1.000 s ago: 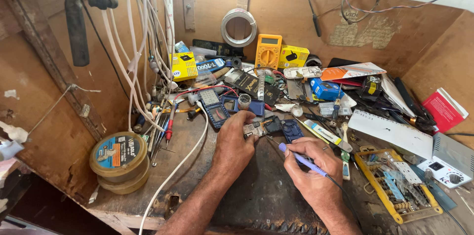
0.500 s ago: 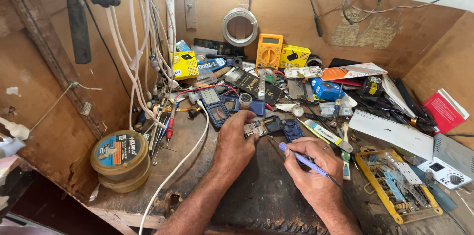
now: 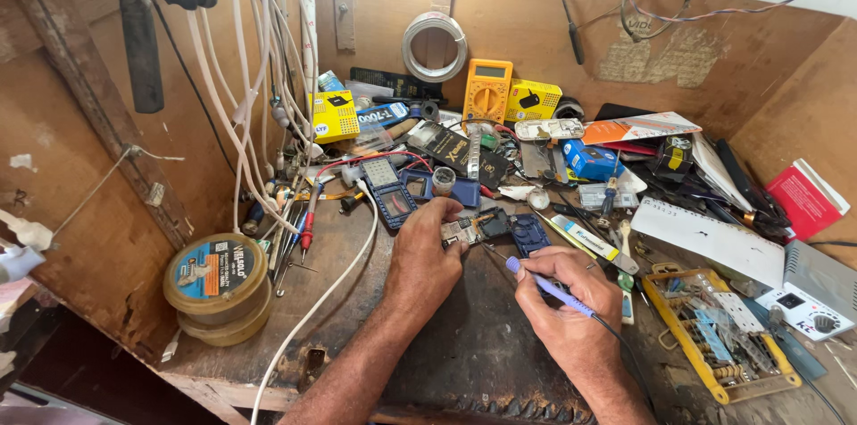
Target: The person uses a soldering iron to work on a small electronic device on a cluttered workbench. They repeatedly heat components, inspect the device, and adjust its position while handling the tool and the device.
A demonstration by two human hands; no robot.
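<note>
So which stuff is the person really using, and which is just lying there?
In use:
left hand pinning the small circuit board
right hand holding the purple-handled soldering iron

Lying about:
yellow multimeter
solder-wire coil
round tins
red booklet

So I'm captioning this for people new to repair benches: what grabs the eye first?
The two hands at centre: the left hand pins a small circuit board, and the right hand holds a purple-handled soldering iron. Behind them a yellow multimeter leans on the back wall, and white cables hang at left.
</note>
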